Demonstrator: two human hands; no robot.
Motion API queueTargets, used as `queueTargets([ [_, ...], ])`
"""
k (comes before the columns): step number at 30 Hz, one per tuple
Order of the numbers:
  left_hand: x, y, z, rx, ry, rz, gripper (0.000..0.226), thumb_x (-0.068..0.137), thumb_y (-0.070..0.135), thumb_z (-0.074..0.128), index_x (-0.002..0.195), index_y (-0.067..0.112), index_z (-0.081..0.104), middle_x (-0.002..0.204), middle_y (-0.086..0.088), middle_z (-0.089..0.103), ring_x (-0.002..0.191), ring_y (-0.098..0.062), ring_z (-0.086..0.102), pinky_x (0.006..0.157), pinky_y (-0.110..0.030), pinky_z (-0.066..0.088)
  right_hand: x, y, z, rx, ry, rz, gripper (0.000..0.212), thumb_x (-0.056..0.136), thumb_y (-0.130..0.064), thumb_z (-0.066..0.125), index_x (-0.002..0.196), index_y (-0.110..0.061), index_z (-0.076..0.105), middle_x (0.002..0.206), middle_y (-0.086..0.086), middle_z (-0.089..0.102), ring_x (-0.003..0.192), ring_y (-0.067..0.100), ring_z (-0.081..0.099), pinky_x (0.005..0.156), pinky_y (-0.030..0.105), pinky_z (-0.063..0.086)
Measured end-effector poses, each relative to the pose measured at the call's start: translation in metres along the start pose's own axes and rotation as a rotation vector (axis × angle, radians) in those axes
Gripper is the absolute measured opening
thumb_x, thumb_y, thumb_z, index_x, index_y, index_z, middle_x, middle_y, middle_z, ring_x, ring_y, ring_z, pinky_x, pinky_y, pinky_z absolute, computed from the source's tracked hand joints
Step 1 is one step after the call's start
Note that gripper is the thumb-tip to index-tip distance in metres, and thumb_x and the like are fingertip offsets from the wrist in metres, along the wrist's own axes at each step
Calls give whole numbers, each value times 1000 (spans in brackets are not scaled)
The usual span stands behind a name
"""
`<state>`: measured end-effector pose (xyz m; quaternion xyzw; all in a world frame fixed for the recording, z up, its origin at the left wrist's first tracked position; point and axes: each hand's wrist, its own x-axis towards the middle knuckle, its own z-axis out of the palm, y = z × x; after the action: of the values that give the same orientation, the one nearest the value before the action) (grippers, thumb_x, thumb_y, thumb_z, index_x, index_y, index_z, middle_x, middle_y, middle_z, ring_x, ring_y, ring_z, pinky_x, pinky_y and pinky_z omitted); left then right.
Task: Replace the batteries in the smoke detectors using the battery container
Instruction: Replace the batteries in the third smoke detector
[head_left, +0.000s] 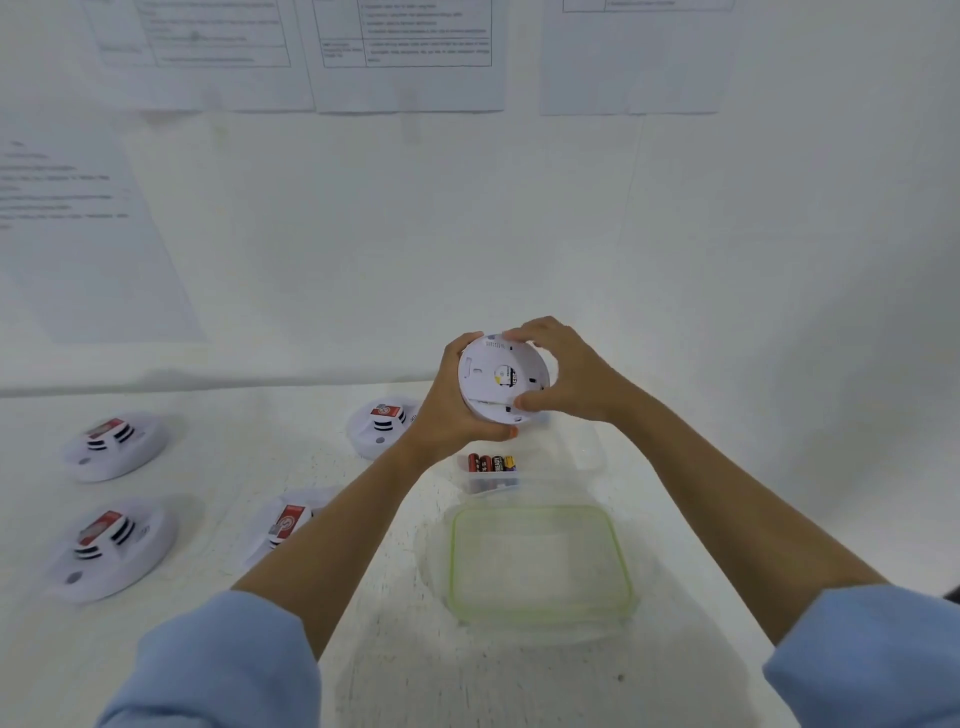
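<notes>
A bare table (405, 561) strip runs between four detectors (117, 447) at left and lid (540, 512), battery container (584, 457) at right.

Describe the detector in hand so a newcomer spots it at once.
On the white table, find the clear battery container. Above it, left hand and right hand hold one smoke detector. Only it is off the table, showing its white back.

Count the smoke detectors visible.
5 detectors: one in the left hand and right hand; two on the table, far left; one partly behind the left forearm; one beyond the left hand. Others may be offscreen.
</notes>
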<state>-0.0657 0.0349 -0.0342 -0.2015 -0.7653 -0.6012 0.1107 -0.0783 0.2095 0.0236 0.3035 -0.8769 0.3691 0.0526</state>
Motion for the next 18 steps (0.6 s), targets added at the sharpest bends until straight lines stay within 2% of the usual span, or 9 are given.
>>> queueTargets([
  [2,1,-1,-1,-3,-21,0,102,49,-1,81,135,6,27,128,7,42,113,5,47,87,-13,45,4,-4,1,-163,-83,-33,76,58,-32,73,129,-20,47,113,-8,39,107,13,36,92,23,33],
  [4,0,-2,-2,-12,-36,-8,102,48,-1,81,134,5,27,129,6,43,113,3,48,87,-15,46,5,-4,1,-221,-110,-39,77,61,-29,78,130,-19,46,112,-6,40,104,12,35,92,26,34],
  [6,-2,-2,-3,-24,-49,-19,103,46,3,83,133,7,28,129,2,42,113,1,49,86,-17,47,6,-4,1,-212,-127,-37,73,65,-21,80,130,-17,46,112,-4,42,102,10,36,88,23,34],
  [9,-4,0,-4,-36,-66,-38,101,43,13,81,130,14,29,126,2,43,109,4,50,83,-17,48,9,-4,2,-218,-153,-45,73,65,-19,80,130,-13,46,108,-7,40,102,8,39,83,19,32],
  [11,-3,-1,-5,-34,-67,-46,100,44,7,82,128,17,30,125,4,43,106,7,50,81,-15,48,11,-4,4,-253,-156,-56,74,64,-20,81,129,-11,47,108,-5,42,101,9,41,81,18,32],
  [14,-1,-3,-7,-46,-73,-64,99,46,-4,78,129,17,29,122,7,43,103,9,51,79,-14,48,13,-4,6,-291,-147,-73,77,59,-28,80,127,-10,48,111,2,48,99,11,42,80,18,32],
  [18,2,-5,-9,-29,-88,-76,99,45,-3,78,128,19,28,120,10,43,102,12,50,79,-14,49,16,-4,9,-358,-162,-95,82,54,-39,71,127,-8,48,109,5,48,94,13,41,78,18,30],
])
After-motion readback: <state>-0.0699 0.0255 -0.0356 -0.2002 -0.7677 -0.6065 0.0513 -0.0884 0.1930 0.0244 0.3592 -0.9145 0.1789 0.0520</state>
